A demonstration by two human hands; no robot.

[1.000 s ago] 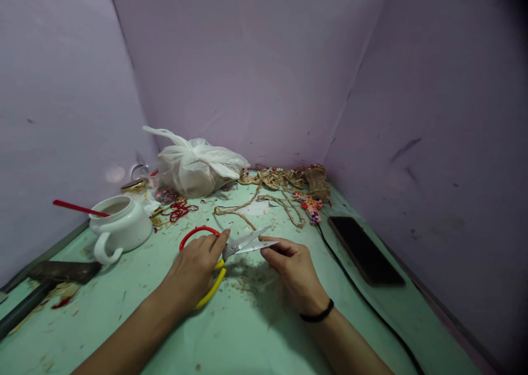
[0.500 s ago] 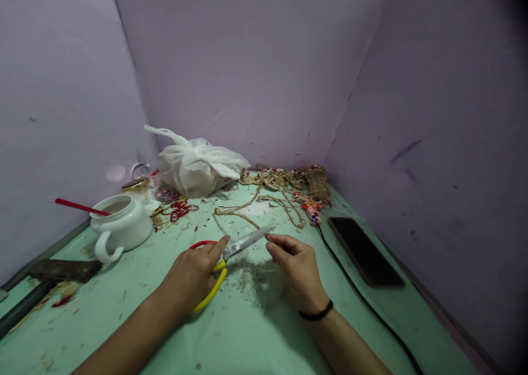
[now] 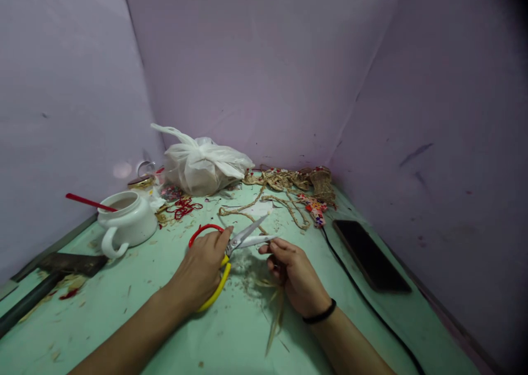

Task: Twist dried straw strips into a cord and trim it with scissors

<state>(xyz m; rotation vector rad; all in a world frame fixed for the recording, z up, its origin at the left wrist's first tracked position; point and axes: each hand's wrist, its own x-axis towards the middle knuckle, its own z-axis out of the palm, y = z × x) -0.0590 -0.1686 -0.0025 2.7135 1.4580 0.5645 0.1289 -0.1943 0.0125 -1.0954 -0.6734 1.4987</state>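
Observation:
My left hand [image 3: 202, 268] is closed around scissors [image 3: 249, 236] with one red and one yellow handle. The blades stand apart and point to the right, the lower tip beside my right fingertips. My right hand [image 3: 299, 273], a black band at its wrist, is pinched on a straw-coloured braided cord [image 3: 239, 211]; much of the held part is hidden by the fingers. Loose pale strands [image 3: 275, 314] hang below that hand. From the fingers the cord seems to run back over the table toward a heap of braided straw [image 3: 280, 180].
At left stand a white mug [image 3: 132, 221] with a red stick and a dark hammer-like tool [image 3: 72, 264]. Behind are a knotted white plastic bag [image 3: 202, 166] and red thread [image 3: 185, 207]. A phone [image 3: 369, 254] and black cable [image 3: 358, 290] lie right. Scraps litter the green table [image 3: 157, 336].
The scissor blades have spread from closed to open. My right hand has turned, its fingers curling in, and loose strands now show beneath it. The whole view has shifted slightly.

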